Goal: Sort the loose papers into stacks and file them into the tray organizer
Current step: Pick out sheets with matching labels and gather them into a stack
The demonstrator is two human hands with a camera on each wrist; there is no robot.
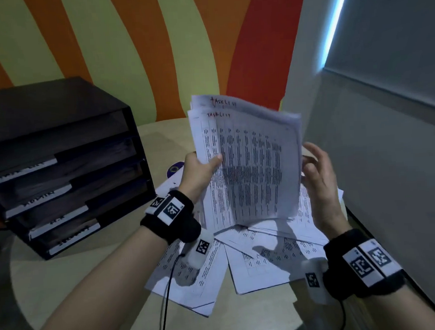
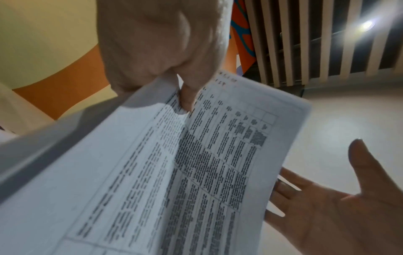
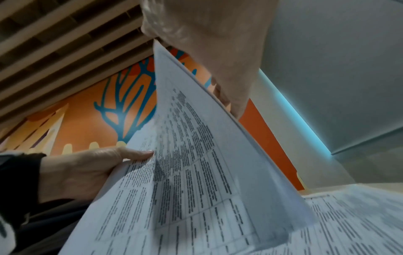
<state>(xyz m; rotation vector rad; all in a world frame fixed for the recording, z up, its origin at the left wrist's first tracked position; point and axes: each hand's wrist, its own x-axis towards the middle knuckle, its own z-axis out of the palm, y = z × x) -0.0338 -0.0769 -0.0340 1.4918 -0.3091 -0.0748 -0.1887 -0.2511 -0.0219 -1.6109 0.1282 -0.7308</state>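
Lying fanned and overlapping near the right edge of the round beige table (image 1: pixel 116 282) are the loose papers (image 1: pixel 259 262), printed with tables, directly beneath both wrists. A purple disc (image 1: pixel 174 167) peeks out at their far side, partly hidden behind the left hand. A black cable (image 1: pixel 166 297) runs from the left wrist device across the nearest sheets toward the near edge.

The held stack (image 1: pixel 250 167) stands almost upright above the pile, its bottom edge close to the sheets below; red handwriting heads the top pages. The left hand (image 1: pixel 199 171) grips the stack's left edge, thumb pressed on the front page and fingers behind. The right hand (image 1: pixel 317 176) is at the stack's right edge with fingers spread and relaxed; the left wrist view shows its palm open behind the sheets, clasping nothing.

At the table's left edge stands the black tray organizer (image 1: pixel 64 160), four stepped shelves, each with a white labelled strip on its front lip. The lettering is too blurred to read, and the shelf interiors are too dark to tell what they hold.

Behind the table rises a wall of orange, red and pale green stripes; a grey wall with a glowing blue light strip is on the right. A slatted ceiling shows in both wrist views.
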